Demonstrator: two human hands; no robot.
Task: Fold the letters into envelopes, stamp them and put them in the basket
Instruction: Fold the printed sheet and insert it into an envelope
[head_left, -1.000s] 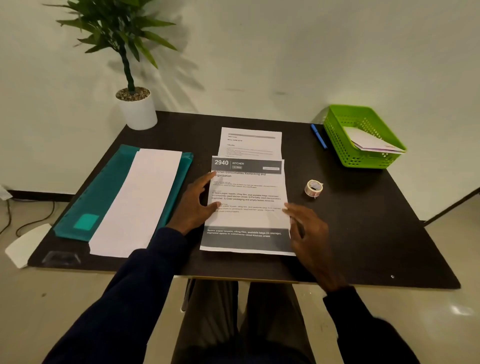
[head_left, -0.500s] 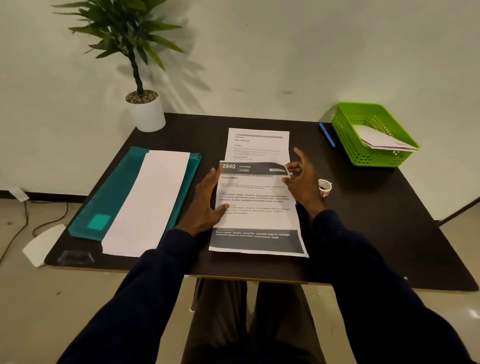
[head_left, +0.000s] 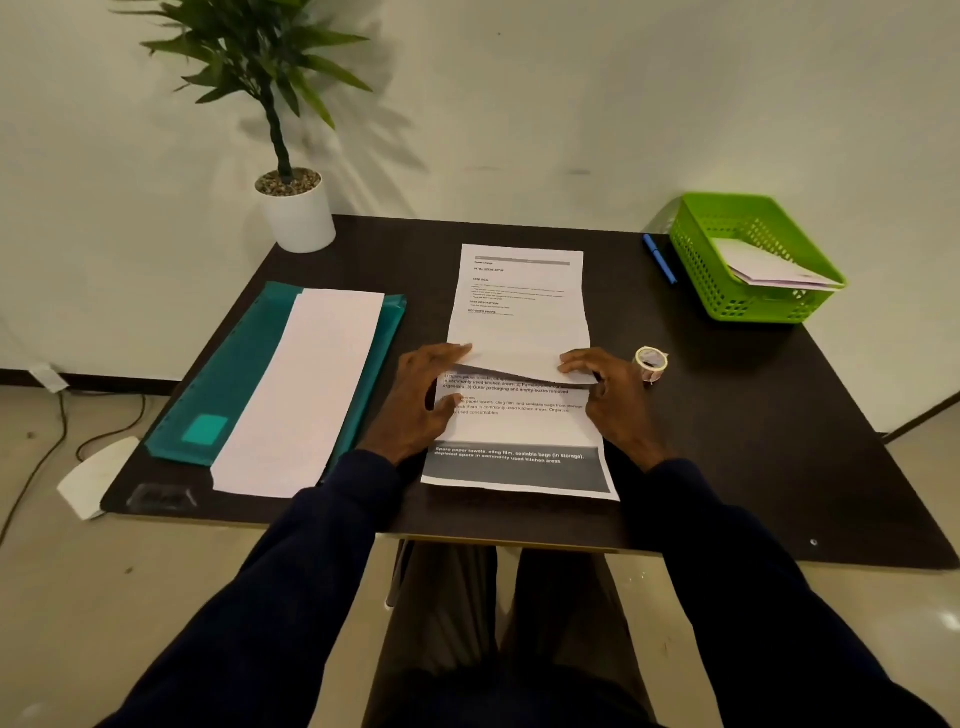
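A printed letter (head_left: 519, 436) lies at the table's near middle, its top part bent over toward me so the white back shows. My left hand (head_left: 423, 402) pinches the folded flap's left corner and my right hand (head_left: 608, 395) pinches its right corner. A second printed letter (head_left: 519, 296) lies flat just behind. Long white envelopes (head_left: 306, 384) rest on a teal folder (head_left: 234, 364) to the left. A small roll of stamps (head_left: 650, 362) stands beside my right hand. The green basket (head_left: 696, 270) at the far right holds a white envelope (head_left: 769, 270).
A blue pen (head_left: 660, 258) lies left of the basket. A potted plant (head_left: 296, 208) stands at the table's far left corner. A clear plastic piece (head_left: 161, 496) sits at the near left corner. Cables and a white object lie on the floor to the left.
My right hand went from the letter's lower right up to its top edge. Both hands now hold the top corners and have bent the top part over toward me.
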